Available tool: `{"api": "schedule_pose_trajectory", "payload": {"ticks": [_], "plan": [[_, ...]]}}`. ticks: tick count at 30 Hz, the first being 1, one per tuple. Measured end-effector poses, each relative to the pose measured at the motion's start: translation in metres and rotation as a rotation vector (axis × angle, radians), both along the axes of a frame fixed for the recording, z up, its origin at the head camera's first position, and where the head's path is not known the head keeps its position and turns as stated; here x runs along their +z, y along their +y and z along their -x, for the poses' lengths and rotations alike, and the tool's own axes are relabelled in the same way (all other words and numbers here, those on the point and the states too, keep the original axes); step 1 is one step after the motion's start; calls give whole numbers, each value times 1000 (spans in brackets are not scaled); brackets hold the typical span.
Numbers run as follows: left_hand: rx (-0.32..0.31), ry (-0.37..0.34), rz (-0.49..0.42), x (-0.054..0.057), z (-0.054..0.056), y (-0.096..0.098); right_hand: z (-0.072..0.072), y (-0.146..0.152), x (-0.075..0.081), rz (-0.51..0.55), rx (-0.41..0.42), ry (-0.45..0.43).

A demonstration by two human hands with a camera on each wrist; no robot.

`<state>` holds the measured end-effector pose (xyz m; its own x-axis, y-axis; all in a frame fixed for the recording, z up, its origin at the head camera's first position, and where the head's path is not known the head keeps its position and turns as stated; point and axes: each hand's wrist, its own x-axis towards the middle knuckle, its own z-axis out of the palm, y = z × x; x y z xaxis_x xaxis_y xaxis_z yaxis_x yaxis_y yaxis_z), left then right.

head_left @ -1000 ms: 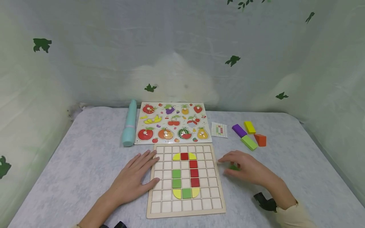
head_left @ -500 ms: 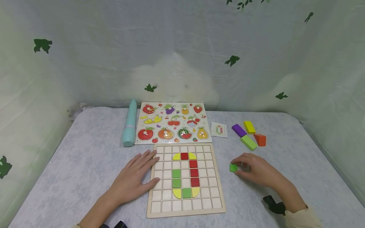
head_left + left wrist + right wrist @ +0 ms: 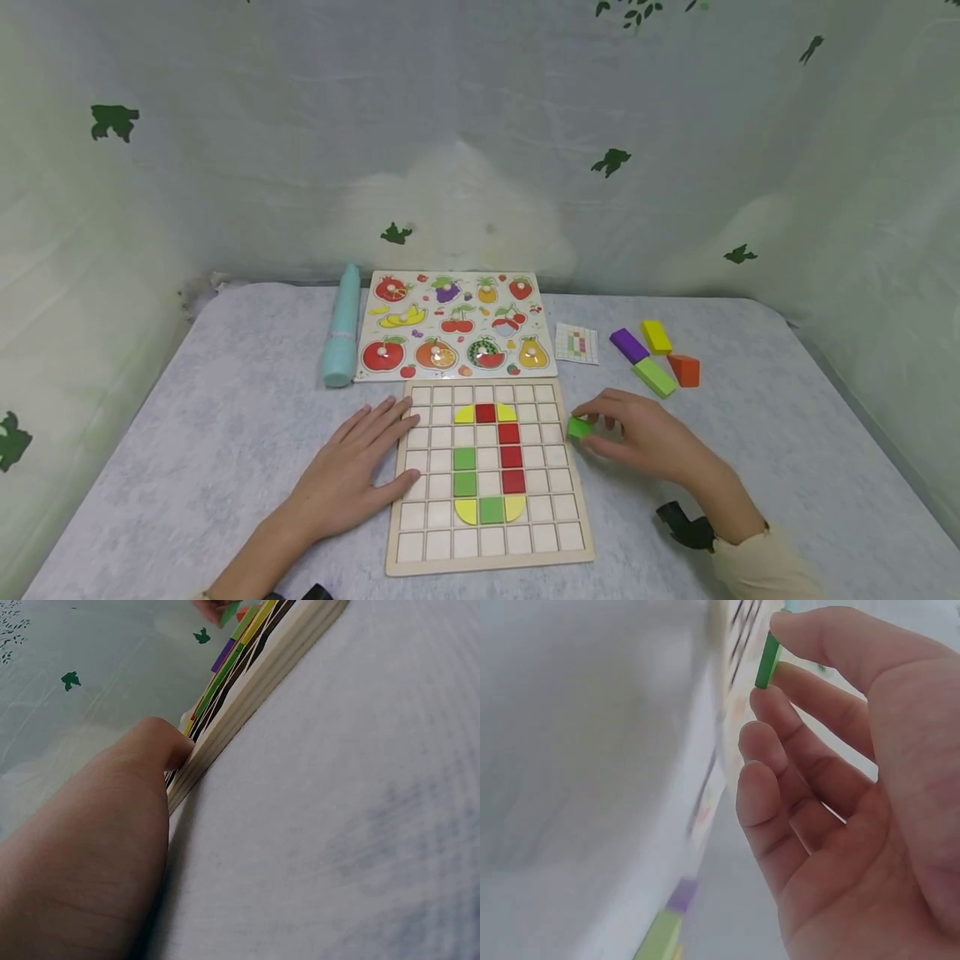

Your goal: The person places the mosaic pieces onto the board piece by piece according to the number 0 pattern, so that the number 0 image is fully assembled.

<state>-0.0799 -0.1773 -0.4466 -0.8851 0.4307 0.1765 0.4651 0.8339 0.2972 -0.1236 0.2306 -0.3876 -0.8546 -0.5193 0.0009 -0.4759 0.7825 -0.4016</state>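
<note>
My right hand point(image 3: 645, 432) pinches a small green square tile point(image 3: 579, 428) between thumb and fingers, right at the right edge of the wooden grid board point(image 3: 543, 533). In the right wrist view the green tile point(image 3: 768, 660) shows edge-on at the fingertips, the other fingers loosely bent. My left hand point(image 3: 356, 467) lies flat with fingers spread over the board's left edge. Set in the grid is a ring of tiles: several red squares point(image 3: 511, 457), several green squares point(image 3: 465, 483) and yellow quarter-rounds point(image 3: 466, 510) at its corners. The left wrist view shows the left hand point(image 3: 150, 757) at the board's side.
Behind the grid board lies a fruit peg puzzle point(image 3: 457, 325), with a turquoise bottle-shaped case point(image 3: 342, 329) to its left. A small pattern card point(image 3: 577, 343) is on its right. Farther right are purple point(image 3: 629, 344), yellow point(image 3: 657, 337), light green point(image 3: 654, 376) and orange point(image 3: 685, 370) blocks.
My right hand first reached over a green tile on the table, drew it to the right, then carried it left to the board's edge. The left hand stays in place.
</note>
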Motion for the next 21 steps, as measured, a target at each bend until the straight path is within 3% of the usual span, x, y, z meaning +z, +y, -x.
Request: {"api": "schedule_pose_trajectory", "payload": {"ticks": [10, 21], "plan": [[-1, 10, -2, 0, 0, 0, 11, -54, 10, 34, 61, -16], [-6, 17, 0, 0, 0, 0, 21, -106, 1, 33, 130, -35]]}}
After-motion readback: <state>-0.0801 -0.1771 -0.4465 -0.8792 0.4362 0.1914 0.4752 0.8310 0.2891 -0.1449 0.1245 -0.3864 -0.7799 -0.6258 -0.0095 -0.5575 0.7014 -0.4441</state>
